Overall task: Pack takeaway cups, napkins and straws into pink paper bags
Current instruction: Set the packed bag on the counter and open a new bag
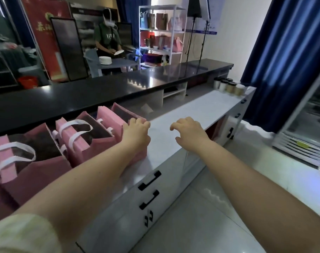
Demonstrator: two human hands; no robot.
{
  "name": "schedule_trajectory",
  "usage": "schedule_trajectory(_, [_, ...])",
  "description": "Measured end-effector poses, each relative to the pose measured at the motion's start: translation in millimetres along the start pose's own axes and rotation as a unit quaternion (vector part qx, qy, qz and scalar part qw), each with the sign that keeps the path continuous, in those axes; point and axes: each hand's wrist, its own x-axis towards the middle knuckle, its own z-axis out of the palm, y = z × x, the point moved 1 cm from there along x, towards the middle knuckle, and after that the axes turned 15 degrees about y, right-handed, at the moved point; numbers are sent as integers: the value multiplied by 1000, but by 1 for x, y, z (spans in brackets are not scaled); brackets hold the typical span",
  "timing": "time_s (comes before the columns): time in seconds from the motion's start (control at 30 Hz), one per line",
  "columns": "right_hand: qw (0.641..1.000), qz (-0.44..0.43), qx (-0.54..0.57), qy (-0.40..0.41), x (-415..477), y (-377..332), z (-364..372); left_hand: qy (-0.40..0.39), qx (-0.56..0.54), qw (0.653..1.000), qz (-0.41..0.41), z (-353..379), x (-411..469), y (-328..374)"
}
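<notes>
Four pink bags [37,170] stand upright in a row on the left part of the white counter [201,110]. Their mouths open upward and their white handles flop across the openings. The row follows the counter's length, from near left towards far right. What is inside them is too dark to tell.

The left hand [137,133] rests on the last bag [122,111], the one furthest right in the row, with its fingers curled over the top rim. The right hand [190,132] hovers over bare counter just beside it. Its fingers are spread and loosely bent, and they hold nothing.

The cups [228,86] stand upright with lids on in a short line at the counter's far end, well apart from both hands. Napkins and straws cannot be made out.

A long black worktop [100,88] runs behind the counter. Beyond it another person [107,39] stands at a table, near a white shelf [161,33] holding more bags. A blue curtain [287,52] hangs on the right.
</notes>
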Motion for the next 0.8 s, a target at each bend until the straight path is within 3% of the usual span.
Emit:
schedule_trajectory(0.17, [993,-68,-37,84,11,7,36,16,20,997,-67,19,-1,-7])
schedule_trajectory(0.33, [990,-125,-11,72,39,-5,83,24,58,993,-101,46,-3,-15])
schedule_trajectory(0.5, [970,-202,44,127,77,-13,109,105,16,988,-114,64,26,-40])
schedule_trajectory(0.6, [968,-191,112,118,107,-17,117,146,-24,980,-129,72,42,-49])
schedule_trajectory(0.73, [968,-135,181,110,166,-11,121,99,-21,978,-182,90,52,-57])
schedule_trajectory(0.8, [968,-149,193,60,195,-11,133,95,-25,973,-207,98,52,-59])
